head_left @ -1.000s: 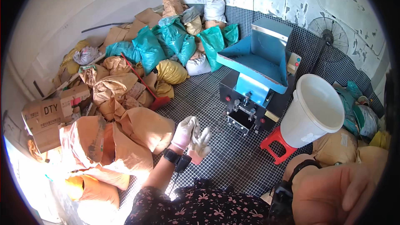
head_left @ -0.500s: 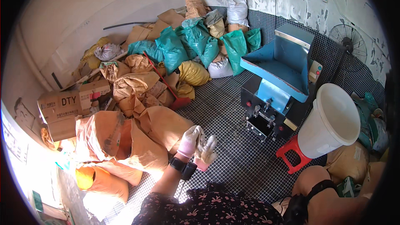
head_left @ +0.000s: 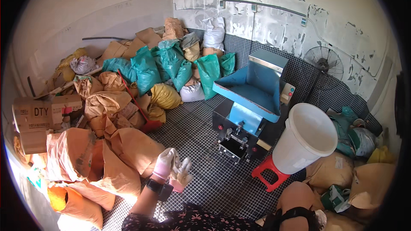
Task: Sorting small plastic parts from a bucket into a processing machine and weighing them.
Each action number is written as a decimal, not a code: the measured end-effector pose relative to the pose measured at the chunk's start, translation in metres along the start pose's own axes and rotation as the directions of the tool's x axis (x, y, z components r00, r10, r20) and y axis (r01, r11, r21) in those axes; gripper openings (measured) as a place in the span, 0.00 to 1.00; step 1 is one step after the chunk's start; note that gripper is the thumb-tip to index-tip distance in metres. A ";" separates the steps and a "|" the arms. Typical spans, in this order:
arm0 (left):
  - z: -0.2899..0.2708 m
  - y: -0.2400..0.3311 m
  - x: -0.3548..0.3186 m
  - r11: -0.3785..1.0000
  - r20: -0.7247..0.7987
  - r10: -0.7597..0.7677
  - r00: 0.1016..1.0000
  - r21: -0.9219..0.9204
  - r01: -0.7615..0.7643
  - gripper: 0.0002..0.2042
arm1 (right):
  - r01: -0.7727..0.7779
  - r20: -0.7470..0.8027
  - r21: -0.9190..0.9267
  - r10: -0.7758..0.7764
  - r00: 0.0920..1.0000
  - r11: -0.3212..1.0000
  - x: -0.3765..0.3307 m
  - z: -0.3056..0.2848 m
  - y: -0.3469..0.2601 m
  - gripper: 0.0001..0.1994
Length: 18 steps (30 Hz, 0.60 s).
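Observation:
Both my hands wear pale work gloves with pink cuffs and are held together in front of my body, over the grid-patterned floor. My left hand (head_left: 165, 163), with a black watch-like device (head_left: 159, 189) on its wrist, has bent fingers pressed against the other glove. Whether those fingers pinch the glove's fabric is too small to make out. My right hand (head_left: 182, 173) is raised beside it with its fingers apart, and nothing shows in it. The nearest things are large brown paper sacks (head_left: 136, 147) just left of the hands.
A blue-hopper machine (head_left: 248, 94) stands ahead right, with a white bucket (head_left: 306, 139) on a red stool (head_left: 269, 173) beside it. Teal sacks (head_left: 171, 62), cardboard boxes (head_left: 32, 117) and a red-handled tool (head_left: 135, 100) crowd the left. My strapped knee (head_left: 295, 194) is at lower right.
The view has turned right and up, so the room's things sit farther left and lower. My hands stay close together, with the right one's fingers still apart.

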<state>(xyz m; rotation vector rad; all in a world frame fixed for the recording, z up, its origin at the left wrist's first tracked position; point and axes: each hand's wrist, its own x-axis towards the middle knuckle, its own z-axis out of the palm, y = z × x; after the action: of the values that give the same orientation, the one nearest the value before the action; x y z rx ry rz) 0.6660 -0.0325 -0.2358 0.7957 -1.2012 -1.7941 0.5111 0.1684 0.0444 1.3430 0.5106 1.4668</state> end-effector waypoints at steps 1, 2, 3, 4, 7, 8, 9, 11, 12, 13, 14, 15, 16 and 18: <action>-0.001 -0.003 0.002 1.000 0.019 0.024 1.000 -0.016 -0.024 0.12 | 0.048 0.018 0.012 -0.049 0.999 0.999 0.006 -0.016 -0.012 0.06; -0.013 -0.003 -0.005 0.998 -0.009 0.040 0.999 -0.048 -0.040 0.12 | 0.075 0.010 0.028 -0.075 0.997 0.997 0.009 -0.029 -0.028 0.07; -0.023 -0.002 -0.010 0.995 -0.040 0.053 0.998 -0.080 -0.056 0.11 | 0.099 -0.001 0.044 -0.099 0.995 0.994 0.014 -0.046 -0.044 0.07; -0.012 -0.002 -0.004 0.992 0.017 0.054 0.998 -0.112 -0.052 0.11 | 0.071 0.023 0.139 -0.075 0.997 0.988 0.013 -0.045 -0.052 0.16; 0.002 -0.004 0.018 0.982 0.058 0.127 0.990 -0.145 -0.118 0.10 | -0.260 0.286 0.229 0.191 0.939 0.938 -0.029 -0.074 -0.083 0.04; -0.001 -0.001 0.017 0.982 0.045 0.135 0.990 -0.139 -0.128 0.10 | -0.495 0.487 0.079 0.399 0.777 0.866 -0.045 -0.079 -0.085 0.03; 0.000 0.010 0.008 0.980 0.025 0.153 0.988 -0.129 -0.149 0.10 | -0.678 0.706 -0.001 0.481 0.520 0.735 -0.053 -0.088 -0.086 0.06; 0.025 0.021 0.014 0.961 0.100 0.145 0.984 -0.252 -0.116 0.10 | -0.788 0.709 -0.388 0.701 0.077 0.479 -0.084 -0.098 -0.097 0.08; 0.037 0.025 0.019 0.945 0.128 0.140 0.982 -0.315 -0.093 0.09 | -0.798 0.655 -0.525 0.739 -0.157 0.296 -0.105 -0.109 -0.107 0.11; 0.042 0.026 0.020 0.924 0.141 0.142 0.980 -0.374 -0.080 0.09 | -0.764 0.578 -0.636 0.723 -0.378 0.109 -0.124 -0.117 -0.119 0.14; 0.046 0.027 0.021 0.927 0.133 0.120 0.984 -0.369 -0.063 0.09 | -0.766 0.571 -0.638 0.720 -0.395 0.085 -0.141 -0.125 -0.133 0.14; 0.048 0.027 0.021 0.916 0.147 0.139 0.979 -0.396 -0.070 0.09 | -0.716 0.475 -0.681 0.651 -0.592 -0.154 -0.156 -0.133 -0.148 0.14; 0.050 0.026 0.024 0.903 0.160 0.160 0.974 -0.422 -0.079 0.09 | -0.611 0.378 -0.697 0.530 -0.759 -0.377 -0.168 -0.138 -0.163 0.14; 0.059 0.020 0.024 0.891 0.169 0.167 0.971 -0.447 -0.075 0.09 | -0.547 0.341 -0.546 0.428 -0.837 -0.635 -0.181 -0.143 -0.191 0.14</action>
<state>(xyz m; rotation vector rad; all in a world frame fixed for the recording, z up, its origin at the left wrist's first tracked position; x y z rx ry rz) 0.6108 -0.0327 -0.1977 0.2737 -0.8916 -1.9731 0.4280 0.1276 -0.2400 2.5320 -2.4049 1.8290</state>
